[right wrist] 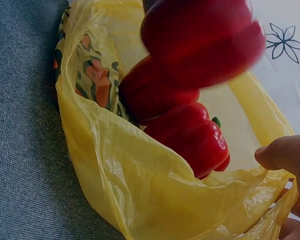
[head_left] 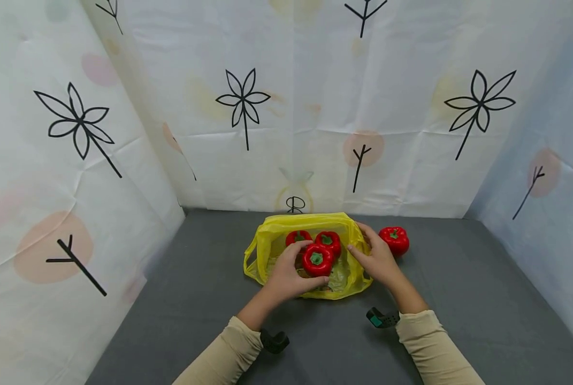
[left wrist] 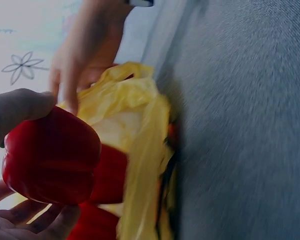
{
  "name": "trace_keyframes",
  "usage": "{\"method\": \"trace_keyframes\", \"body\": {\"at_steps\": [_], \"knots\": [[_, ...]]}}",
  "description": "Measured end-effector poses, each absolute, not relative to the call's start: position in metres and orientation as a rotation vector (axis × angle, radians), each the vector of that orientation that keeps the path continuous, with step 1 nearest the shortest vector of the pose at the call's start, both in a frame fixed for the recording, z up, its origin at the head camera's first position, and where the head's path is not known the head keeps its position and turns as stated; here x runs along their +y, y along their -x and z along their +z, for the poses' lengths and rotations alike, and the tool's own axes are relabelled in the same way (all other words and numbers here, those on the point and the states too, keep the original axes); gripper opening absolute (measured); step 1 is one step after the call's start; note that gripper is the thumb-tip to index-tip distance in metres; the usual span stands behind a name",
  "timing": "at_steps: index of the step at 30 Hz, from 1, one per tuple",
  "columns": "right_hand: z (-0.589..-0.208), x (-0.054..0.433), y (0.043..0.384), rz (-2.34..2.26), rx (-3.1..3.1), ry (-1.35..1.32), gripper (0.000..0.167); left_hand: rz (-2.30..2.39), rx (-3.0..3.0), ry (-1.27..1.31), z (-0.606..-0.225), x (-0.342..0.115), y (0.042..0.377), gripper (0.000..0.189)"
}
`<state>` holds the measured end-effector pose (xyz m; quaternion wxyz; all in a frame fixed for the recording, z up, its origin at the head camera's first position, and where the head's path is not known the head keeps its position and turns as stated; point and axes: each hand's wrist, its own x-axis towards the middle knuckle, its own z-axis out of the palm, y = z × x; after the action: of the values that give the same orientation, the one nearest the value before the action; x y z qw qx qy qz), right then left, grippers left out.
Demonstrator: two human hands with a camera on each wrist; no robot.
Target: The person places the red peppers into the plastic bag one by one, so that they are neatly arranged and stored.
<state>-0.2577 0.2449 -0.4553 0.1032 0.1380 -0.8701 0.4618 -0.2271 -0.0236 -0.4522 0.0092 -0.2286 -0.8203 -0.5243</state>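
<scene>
My left hand holds a red bell pepper over the open mouth of a yellow plastic bag, thumb on one side and fingers on the other. Two more bell peppers lie inside: one at the left, one at the right. With its thumb inside and fingers outside, my right hand grips the bag's right rim. In the right wrist view the held bell pepper hangs blurred above the other two. The left wrist view shows its smooth side.
Another red bell pepper sits on the grey tabletop, right of the bag. Patterned white cloth hangs behind and at both sides. Dark devices, one on the left wrist and one on the right, stick out below the cuffs.
</scene>
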Motion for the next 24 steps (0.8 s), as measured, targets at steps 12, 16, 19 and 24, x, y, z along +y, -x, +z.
{"method": "trace_keyframes", "body": {"at_steps": [12,16,19,24], "knots": [[-0.455,0.246,0.257,1.381,-2.560,-0.410,0.063,-1.492,-2.668,0.677,-0.474,0.007,0.230,0.080],[-0.454,0.246,0.256,1.388,-2.557,-0.410,0.063,-1.468,-2.663,0.668,-0.481,0.011,0.230,0.078],[-0.454,0.245,0.256,1.388,-2.557,-0.405,0.062,-1.451,-2.662,0.662,-0.483,0.014,0.229,0.077],[-0.454,0.245,0.256,1.387,-2.559,-0.404,0.062,-1.422,-2.661,0.661,-0.485,0.016,0.229,0.077]]}}
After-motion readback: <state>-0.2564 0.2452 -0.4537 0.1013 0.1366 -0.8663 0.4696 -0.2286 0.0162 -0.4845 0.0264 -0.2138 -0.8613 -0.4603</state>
